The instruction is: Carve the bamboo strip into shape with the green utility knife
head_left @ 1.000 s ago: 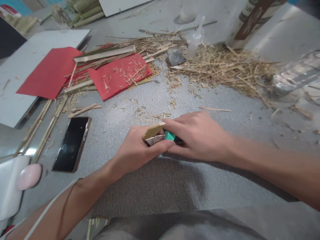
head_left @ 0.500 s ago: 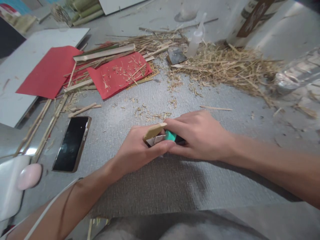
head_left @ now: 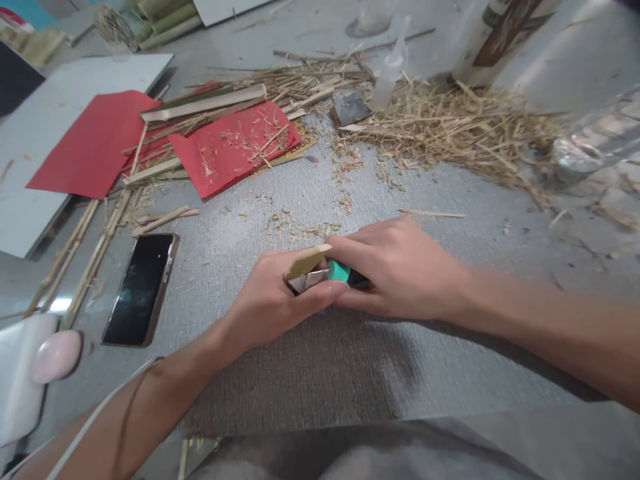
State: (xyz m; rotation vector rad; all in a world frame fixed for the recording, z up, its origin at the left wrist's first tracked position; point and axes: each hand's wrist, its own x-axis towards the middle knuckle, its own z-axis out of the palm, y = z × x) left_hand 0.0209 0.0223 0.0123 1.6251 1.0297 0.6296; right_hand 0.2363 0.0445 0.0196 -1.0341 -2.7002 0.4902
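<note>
My left hand [head_left: 270, 290] is closed round a short, pale bamboo piece [head_left: 307, 261] with a pointed tip, which slants up to the right. In my right hand [head_left: 403, 267] is a utility knife [head_left: 339, 271] with a green and black handle, mostly covered by the fingers. The knife's metal blade lies just below the bamboo piece and points left; whether its edge touches the bamboo I cannot tell. Both hands meet low over the grey textured table [head_left: 320, 380], the left thumb pressed near the green part.
A phone [head_left: 140, 288] lies left of my hands. Behind are red paper [head_left: 240, 143], bamboo strips [head_left: 210, 103], a heap of shavings [head_left: 450, 130] and a small squeeze bottle [head_left: 387, 80]. At right lies a clear plastic bottle [head_left: 595, 143]; a pink rounded object [head_left: 57, 355] sits far left.
The whole view has shifted very slightly, with things at the left a little further left. Both hands keep the same grip on the bamboo piece and the utility knife.
</note>
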